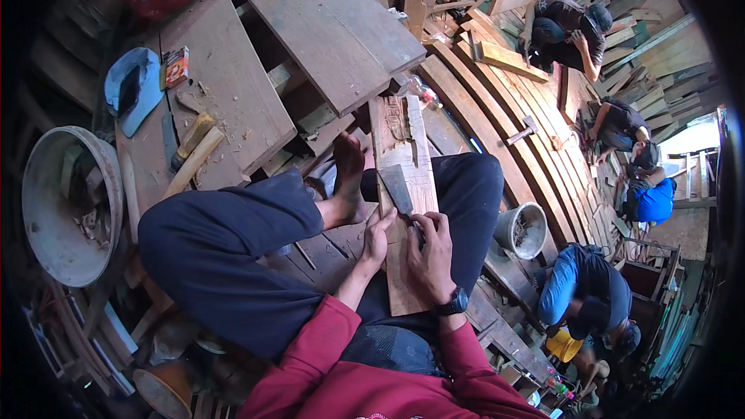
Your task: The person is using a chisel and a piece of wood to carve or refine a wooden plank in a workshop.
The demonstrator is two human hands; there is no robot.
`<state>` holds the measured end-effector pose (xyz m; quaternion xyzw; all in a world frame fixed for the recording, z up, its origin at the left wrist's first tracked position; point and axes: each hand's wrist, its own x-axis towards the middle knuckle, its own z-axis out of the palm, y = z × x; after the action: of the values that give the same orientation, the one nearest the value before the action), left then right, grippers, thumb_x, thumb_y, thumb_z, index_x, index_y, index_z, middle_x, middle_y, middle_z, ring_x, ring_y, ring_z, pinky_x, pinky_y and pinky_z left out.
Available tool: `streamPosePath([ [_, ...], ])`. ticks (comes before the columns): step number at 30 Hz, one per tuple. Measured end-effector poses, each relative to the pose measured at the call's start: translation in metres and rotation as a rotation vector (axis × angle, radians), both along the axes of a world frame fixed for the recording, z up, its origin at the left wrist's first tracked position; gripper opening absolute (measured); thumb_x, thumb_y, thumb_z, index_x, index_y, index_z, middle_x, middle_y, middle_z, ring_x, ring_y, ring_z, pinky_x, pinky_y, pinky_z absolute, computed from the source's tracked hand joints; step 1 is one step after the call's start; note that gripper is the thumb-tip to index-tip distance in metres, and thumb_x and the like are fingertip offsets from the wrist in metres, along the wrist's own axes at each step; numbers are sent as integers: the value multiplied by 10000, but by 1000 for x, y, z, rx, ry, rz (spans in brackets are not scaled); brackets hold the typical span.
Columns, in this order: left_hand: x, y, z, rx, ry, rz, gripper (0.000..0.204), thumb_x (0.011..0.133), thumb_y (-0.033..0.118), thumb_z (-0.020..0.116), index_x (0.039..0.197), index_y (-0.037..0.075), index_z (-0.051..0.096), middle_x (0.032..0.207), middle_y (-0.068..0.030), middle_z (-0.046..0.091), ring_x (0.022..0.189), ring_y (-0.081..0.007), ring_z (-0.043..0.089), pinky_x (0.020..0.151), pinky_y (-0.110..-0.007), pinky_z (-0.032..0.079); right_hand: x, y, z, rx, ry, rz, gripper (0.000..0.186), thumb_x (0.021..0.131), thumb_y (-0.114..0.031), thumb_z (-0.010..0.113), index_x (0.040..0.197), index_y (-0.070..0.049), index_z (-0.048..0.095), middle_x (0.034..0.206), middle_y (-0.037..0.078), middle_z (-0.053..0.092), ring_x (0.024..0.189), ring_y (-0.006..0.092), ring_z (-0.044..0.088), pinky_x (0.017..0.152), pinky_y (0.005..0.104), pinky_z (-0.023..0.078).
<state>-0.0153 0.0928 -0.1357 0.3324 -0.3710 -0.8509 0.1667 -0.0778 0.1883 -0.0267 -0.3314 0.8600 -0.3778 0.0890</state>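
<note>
A long wooden board [410, 283] with a rough carved hollow at its far end lies between my bent legs. A flat, wide steel blade tool [394, 186] rests on its face, angled toward the far left. My right hand [431, 260] is closed round the tool's dark handle. My left hand [375, 240] wraps the board's left edge beside the blade, its fingertips near the handle. My bare foot [348, 182] is just left of the board.
Plank benches [318, 39] hold a blue cap [132, 93], a small box and wooden-handled tools [194, 151]. Buckets [70, 202] [520, 230] flank me. Curved timbers [497, 132] run along the right, a hammer [521, 132] on them. Several co-workers [582, 295] crouch among stacked wood on the right.
</note>
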Motion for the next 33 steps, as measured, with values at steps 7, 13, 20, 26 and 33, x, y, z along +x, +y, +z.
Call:
streamPosePath([
  [7, -3, 4, 11, 21, -18, 57, 342, 1021, 232, 545, 1274, 5, 580, 1158, -65, 644, 1058, -144, 595, 962, -289, 444, -2, 2, -2, 72, -5, 58, 376, 848, -51, 643, 1218, -17, 584, 1036, 205, 556, 973, 374, 582, 852, 447, 489],
  [13, -1, 2, 6, 12, -25, 66, 345, 1021, 231, 550, 1279, 3, 574, 1175, -74, 639, 1088, -144, 582, 980, -288, 432, -3, 0, -2, 50, -25, 60, 381, 837, -47, 644, 1212, -20, 591, 1018, 204, 562, 957, 381, 580, 836, 451, 488],
  [20, -5, 10, -2, 38, -101, 52, 370, 998, 223, 570, 1296, 5, 583, 1184, -62, 643, 1068, -162, 596, 970, -304, 447, -10, 5, 0, 103, 4, 39, 358, 840, -55, 652, 1192, -28, 595, 1086, 226, 582, 1003, 411, 593, 857, 475, 496],
  [26, 8, -6, 3, -4, -37, 21, 433, 1035, 192, 493, 1418, -8, 465, 1326, -123, 549, 1215, -212, 527, 1040, -341, 413, -2, -4, -10, 103, -18, 69, 359, 852, -90, 650, 1201, -34, 590, 1007, 190, 563, 959, 365, 574, 845, 443, 485],
  [33, 1, 3, 6, 62, -17, 12, 419, 1035, 198, 506, 1401, -1, 469, 1324, -117, 548, 1220, -209, 521, 1049, -339, 404, -8, -1, 3, 208, 16, 83, 341, 866, -113, 640, 1195, -41, 581, 1003, 186, 568, 935, 365, 584, 818, 449, 490],
])
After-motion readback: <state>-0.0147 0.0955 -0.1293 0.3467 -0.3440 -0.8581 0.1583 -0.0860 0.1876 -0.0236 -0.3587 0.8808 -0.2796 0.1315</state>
